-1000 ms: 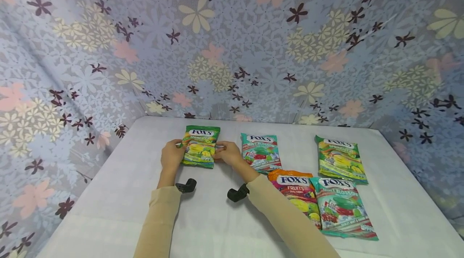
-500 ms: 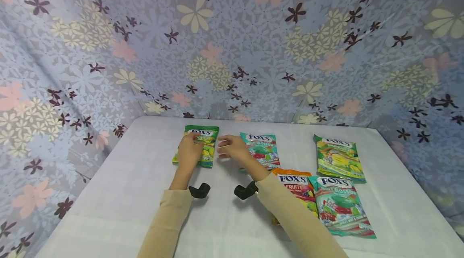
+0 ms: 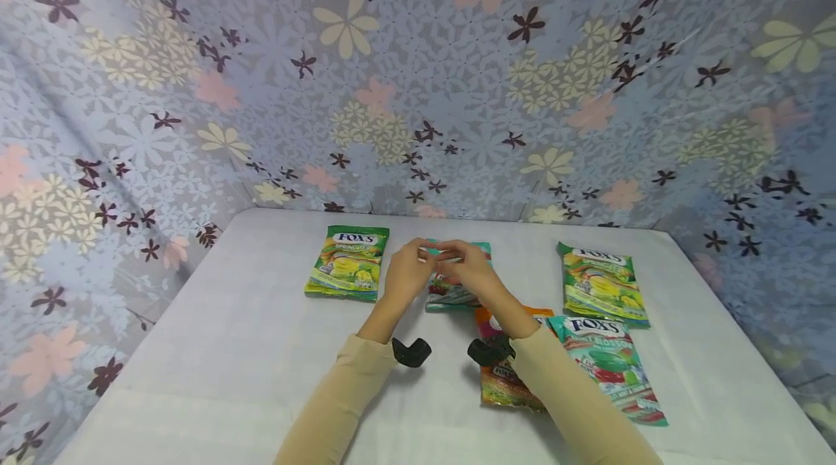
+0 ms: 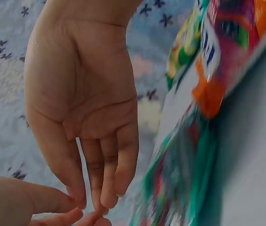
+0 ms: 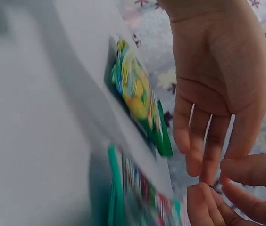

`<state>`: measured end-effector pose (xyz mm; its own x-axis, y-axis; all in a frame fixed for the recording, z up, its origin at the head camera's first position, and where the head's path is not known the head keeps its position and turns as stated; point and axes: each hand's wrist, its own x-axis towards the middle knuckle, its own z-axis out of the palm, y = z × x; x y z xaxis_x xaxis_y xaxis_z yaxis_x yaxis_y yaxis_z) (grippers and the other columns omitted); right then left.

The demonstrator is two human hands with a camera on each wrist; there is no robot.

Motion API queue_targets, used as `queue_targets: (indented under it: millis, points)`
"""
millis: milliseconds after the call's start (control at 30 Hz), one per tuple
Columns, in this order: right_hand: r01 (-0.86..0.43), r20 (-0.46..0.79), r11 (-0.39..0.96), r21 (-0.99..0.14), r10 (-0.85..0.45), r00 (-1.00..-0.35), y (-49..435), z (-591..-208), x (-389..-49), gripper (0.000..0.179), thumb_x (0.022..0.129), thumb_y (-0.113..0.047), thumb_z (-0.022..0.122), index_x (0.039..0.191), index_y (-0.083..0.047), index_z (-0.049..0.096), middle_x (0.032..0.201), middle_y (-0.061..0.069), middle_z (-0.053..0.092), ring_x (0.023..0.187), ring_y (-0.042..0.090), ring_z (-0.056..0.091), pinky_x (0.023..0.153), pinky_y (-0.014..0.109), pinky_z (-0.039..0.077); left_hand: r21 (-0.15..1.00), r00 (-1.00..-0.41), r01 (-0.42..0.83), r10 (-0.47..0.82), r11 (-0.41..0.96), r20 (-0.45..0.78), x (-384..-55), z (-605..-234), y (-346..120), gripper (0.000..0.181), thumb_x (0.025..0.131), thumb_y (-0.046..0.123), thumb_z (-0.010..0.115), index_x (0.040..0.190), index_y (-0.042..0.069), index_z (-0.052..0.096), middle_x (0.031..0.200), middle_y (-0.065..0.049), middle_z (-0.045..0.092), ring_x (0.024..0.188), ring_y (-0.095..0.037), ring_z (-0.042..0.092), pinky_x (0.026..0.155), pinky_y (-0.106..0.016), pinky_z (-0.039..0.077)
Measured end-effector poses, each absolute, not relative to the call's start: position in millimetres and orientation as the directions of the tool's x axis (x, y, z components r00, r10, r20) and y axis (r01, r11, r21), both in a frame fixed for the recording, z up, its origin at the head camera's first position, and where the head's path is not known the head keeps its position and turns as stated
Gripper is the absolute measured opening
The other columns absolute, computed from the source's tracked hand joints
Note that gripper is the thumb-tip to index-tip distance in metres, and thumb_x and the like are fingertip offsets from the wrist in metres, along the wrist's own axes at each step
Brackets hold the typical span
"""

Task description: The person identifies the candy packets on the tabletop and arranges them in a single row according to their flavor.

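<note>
Both hands hover over the middle teal Mint Blossom candy bag [image 3: 451,297], which they partly cover in the head view. My left hand [image 3: 408,273] has its fingers loosely extended and nothing in its palm. Opposite it, my right hand [image 3: 473,273] is similarly relaxed and holds nothing. In the left wrist view the fingertips of the two hands come together, with the teal bag [image 4: 180,174] off to the side, blurred. A green Spring Tea candy bag [image 3: 346,263] lies flat to the left of the hands.
Under the right forearm lies an orange-topped Fruits candy bag [image 3: 509,381], partly hidden. Beside it are another Mint Blossom bag [image 3: 614,363] and a second Spring Tea bag [image 3: 604,284]. A floral curtain [image 3: 418,88] rises behind the white-covered table [image 3: 228,349].
The left hand has let go of the left Spring Tea bag and moved right. The right hand has also shifted right, and both are now over the middle Mint Blossom bag.
</note>
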<state>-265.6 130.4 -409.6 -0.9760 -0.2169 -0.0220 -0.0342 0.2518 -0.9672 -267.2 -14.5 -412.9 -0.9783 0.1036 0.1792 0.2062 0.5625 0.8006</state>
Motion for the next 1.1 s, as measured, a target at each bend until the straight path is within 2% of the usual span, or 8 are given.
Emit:
queue_targets:
  millis: [133, 300, 533, 600, 733, 833, 967, 1100]
  points:
    - [-0.045, -0.02, 0.303, -0.952, -0.206, -0.978, 154.0, -413.4, -257.6, 0.048, 0.093, -0.009, 0.065, 0.136, 0.004, 0.05, 0.125, 0.025, 0.056, 0.105, 0.037, 0.06, 0.08, 0.042, 0.054, 0.83, -0.979, 0.198, 0.149, 0.522, 0.14, -265.5, -418.3, 5.7, 0.03, 0.092, 0.013, 0.061, 0.12, 0.003, 0.064, 0.097, -0.012, 0.07, 0.07, -0.02, 0.065, 0.05, -0.026, 0.046]
    - [-0.066, 0.0, 0.363, -0.93, -0.177, -0.984, 189.9, -416.0, -247.8, 0.047, 0.095, -0.01, 0.061, 0.137, 0.006, 0.047, 0.125, 0.029, 0.055, 0.103, 0.039, 0.061, 0.078, 0.043, 0.055, 0.832, -0.97, 0.21, 0.214, 0.513, 0.112, -263.4, -423.9, 34.4, 0.03, 0.094, 0.017, 0.06, 0.121, 0.004, 0.064, 0.098, -0.011, 0.07, 0.069, -0.018, 0.064, 0.054, -0.028, 0.048]
    - [-0.027, -0.002, 0.336, -0.942, -0.086, -0.996, 241.6, -419.7, -232.2, 0.053, 0.096, -0.015, 0.062, 0.139, 0.008, 0.042, 0.128, 0.032, 0.049, 0.109, 0.046, 0.056, 0.079, 0.044, 0.054, 0.819, -0.964, 0.204, 0.256, 0.537, 0.072, -258.3, -430.7, 66.0, 0.028, 0.094, 0.017, 0.061, 0.118, 0.004, 0.066, 0.087, -0.006, 0.069, 0.061, -0.017, 0.059, 0.052, -0.028, 0.045]
    - [-0.019, 0.007, 0.363, -0.932, -0.034, -0.999, 254.9, -420.9, -229.0, 0.057, 0.095, -0.022, 0.063, 0.139, 0.007, 0.042, 0.127, 0.029, 0.051, 0.108, 0.043, 0.057, 0.079, 0.043, 0.054, 0.827, -0.962, 0.196, 0.268, 0.527, 0.057, -257.1, -431.1, 73.5, 0.027, 0.093, 0.017, 0.062, 0.117, 0.004, 0.067, 0.09, -0.005, 0.069, 0.065, -0.013, 0.061, 0.055, -0.027, 0.048]
    - [0.017, 0.017, 0.405, -0.914, 0.08, -0.997, 278.4, -423.8, -225.2, 0.063, 0.094, -0.03, 0.065, 0.14, 0.007, 0.042, 0.127, 0.027, 0.052, 0.107, 0.04, 0.059, 0.078, 0.036, 0.055, 0.874, -0.947, 0.139, 0.322, 0.465, -0.02, -257.4, -432.4, 90.7, 0.03, 0.094, 0.018, 0.062, 0.12, 0.003, 0.065, 0.09, -0.006, 0.069, 0.07, -0.016, 0.063, 0.061, -0.029, 0.049]
    - [0.052, 0.001, 0.423, -0.904, 0.124, -0.992, 293.5, -424.9, -222.1, 0.063, 0.096, -0.029, 0.062, 0.141, 0.008, 0.039, 0.13, 0.03, 0.048, 0.11, 0.042, 0.057, 0.08, 0.035, 0.054, 0.886, -0.934, 0.1, 0.349, 0.453, -0.073, -257.3, -432.5, 104.4, 0.032, 0.093, 0.019, 0.063, 0.122, 0.003, 0.064, 0.095, -0.006, 0.069, 0.078, -0.016, 0.064, 0.067, -0.03, 0.05]
    - [0.078, -0.007, 0.449, -0.89, 0.159, -0.987, 311.6, -427.7, -216.5, 0.06, 0.099, -0.026, 0.058, 0.143, 0.009, 0.036, 0.133, 0.033, 0.045, 0.114, 0.044, 0.054, 0.082, 0.036, 0.054, 0.863, -0.92, 0.111, 0.38, 0.494, -0.099, -255.3, -430.9, 120.8, 0.035, 0.094, 0.02, 0.062, 0.124, 0.003, 0.063, 0.101, -0.008, 0.069, 0.086, -0.018, 0.065, 0.075, -0.03, 0.05]
    - [0.114, -0.005, 0.446, -0.888, 0.238, -0.971, 328.8, -430.5, -210.2, 0.057, 0.1, -0.022, 0.055, 0.144, 0.008, 0.036, 0.133, 0.033, 0.046, 0.104, 0.034, 0.06, 0.079, 0.033, 0.054, 0.835, -0.907, 0.119, 0.401, 0.538, -0.128, -252.7, -428.9, 132.6, 0.038, 0.095, 0.022, 0.061, 0.128, 0.004, 0.061, 0.112, -0.008, 0.067, 0.1, -0.018, 0.064, 0.084, -0.029, 0.049]
